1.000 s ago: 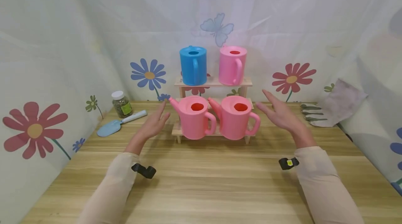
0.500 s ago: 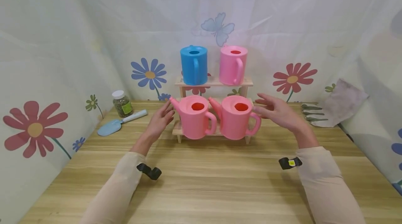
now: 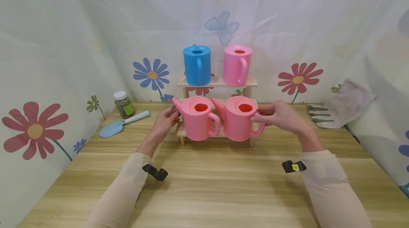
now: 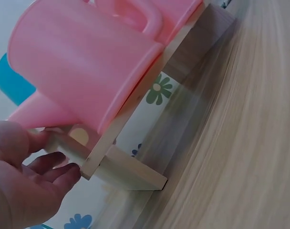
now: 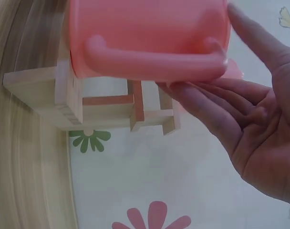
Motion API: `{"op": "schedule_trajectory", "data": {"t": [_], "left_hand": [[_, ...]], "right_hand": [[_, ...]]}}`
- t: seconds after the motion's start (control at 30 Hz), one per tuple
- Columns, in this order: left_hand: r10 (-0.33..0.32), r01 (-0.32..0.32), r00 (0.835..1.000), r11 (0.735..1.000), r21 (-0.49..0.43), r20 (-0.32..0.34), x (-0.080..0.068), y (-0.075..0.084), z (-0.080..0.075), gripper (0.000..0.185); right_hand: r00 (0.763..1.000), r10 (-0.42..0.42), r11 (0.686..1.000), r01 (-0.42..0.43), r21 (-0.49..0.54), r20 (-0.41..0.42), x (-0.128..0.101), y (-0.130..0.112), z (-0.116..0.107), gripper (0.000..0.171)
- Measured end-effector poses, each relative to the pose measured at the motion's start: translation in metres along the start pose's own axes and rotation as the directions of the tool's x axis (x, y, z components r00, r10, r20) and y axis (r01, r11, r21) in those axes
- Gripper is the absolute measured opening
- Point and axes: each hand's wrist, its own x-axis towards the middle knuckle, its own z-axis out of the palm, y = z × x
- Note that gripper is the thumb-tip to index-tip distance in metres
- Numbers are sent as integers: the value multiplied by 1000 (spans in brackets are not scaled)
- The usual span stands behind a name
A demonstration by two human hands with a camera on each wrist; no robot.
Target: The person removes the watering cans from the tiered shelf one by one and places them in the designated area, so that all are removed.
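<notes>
Both forearms reach forward over the wooden table (image 3: 204, 192) in pale sleeves, a small black clip at each wrist; left hand (image 3: 164, 121) sits at the left end of the wooden rack (image 3: 217, 83), palm turned inward, fingers straight and close together, tips touching the rack's lower shelf edge just below the spout of the left pink watering can (image 3: 198, 118); left wrist view shows the fingers (image 4: 56, 169) relaxed against the shelf corner, not curled round anything; right hand (image 3: 281, 116) is at the right side of the right pink watering can (image 3: 241, 118), fingers extended and slightly spread, tips touching the can's handle and body; right wrist view shows the fingers (image 5: 207, 102) lying straight under the handle and the thumb up beside the can wall, no full grip seen; both pink cans stand upright side by side on the lower shelf, spouts to the left, handles to the right; blue watering can (image 3: 196, 65) and a third pink watering can (image 3: 237, 65) stand on the upper shelf; jar (image 3: 123, 105) with a white lid and a green label stands at the far left, label text too small to read; blue trowel (image 3: 123, 124) lies just beside it; grey gloves (image 3: 319, 115) lie far right; no readable writing anywhere
</notes>
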Motion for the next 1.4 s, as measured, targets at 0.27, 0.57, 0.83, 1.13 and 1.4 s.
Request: {"op": "schedule_trajectory", "data": {"t": [0.27,0.57,0.83,1.13,1.4], "left_hand": [[18,-19,999,1000,-16,-27,4,-3,4,41],[-8,7,999,999,-41,-46,6,-5,5,42],[-24,23,998,1000,-18,-50,6,-5,4,42],[-33,32,998,999,-13,-50,6,-2,6,40],[-46,45,998,999,-25,-46,7,-2,5,40]], "right_hand": [[1000,-4,999,3,41,28,1,-5,3,35],[999,42,999,-43,34,22,3,-6,4,29],[1000,19,1000,-19,23,1,-8,-10,-6,24],[998,58,996,-58,-60,-3,-43,-19,-44,27],[994,91,975,-101,-198,-63,-77,-7,-81,37]]}}
